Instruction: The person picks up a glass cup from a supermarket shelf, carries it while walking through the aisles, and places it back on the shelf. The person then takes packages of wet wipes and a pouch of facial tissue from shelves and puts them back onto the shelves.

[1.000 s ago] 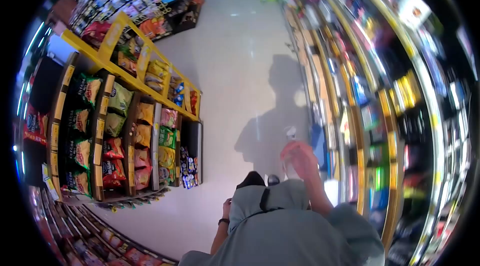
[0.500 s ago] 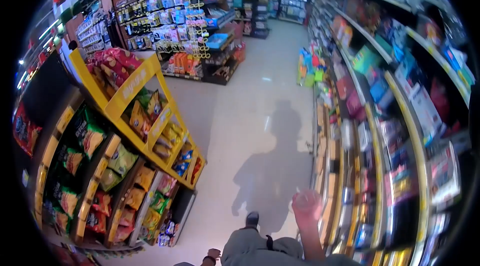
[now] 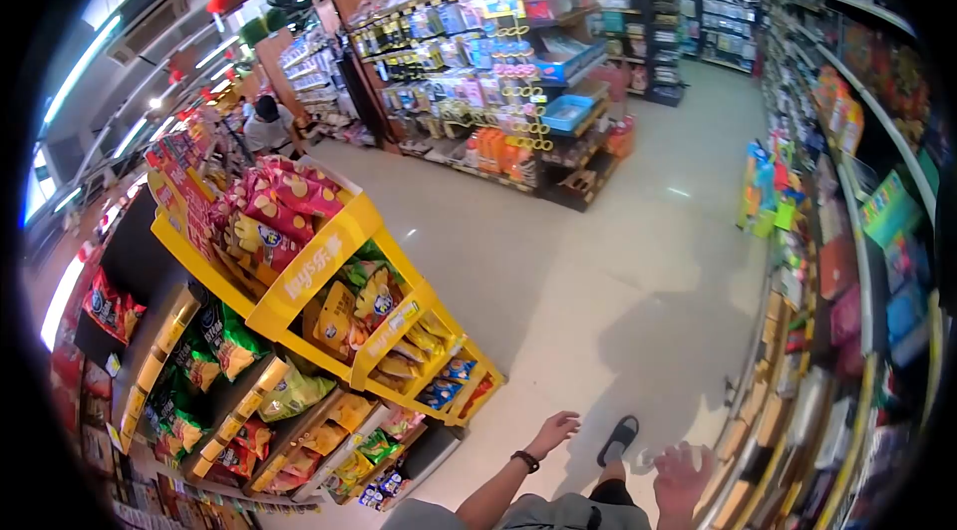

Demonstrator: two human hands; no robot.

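Pale floor (image 3: 558, 301) runs between a yellow rack (image 3: 317, 269) of chips (image 3: 299, 193) and shelves (image 3: 863, 261). Left grip (image 3: 556, 433), released, is near the rack; right grip (image 3: 682, 475), spread, near the shelves; whether holding anything, I cannot tell.

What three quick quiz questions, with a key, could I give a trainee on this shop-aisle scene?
1. True or false: the dark wristband is on the same arm as the right hand.
2. Multiple choice: what colour is the frame of the Lay's snack rack? A) blue B) yellow C) green
3. Short answer: which hand is nearer that rack?

Key: 1. False. 2. B. 3. The left hand.
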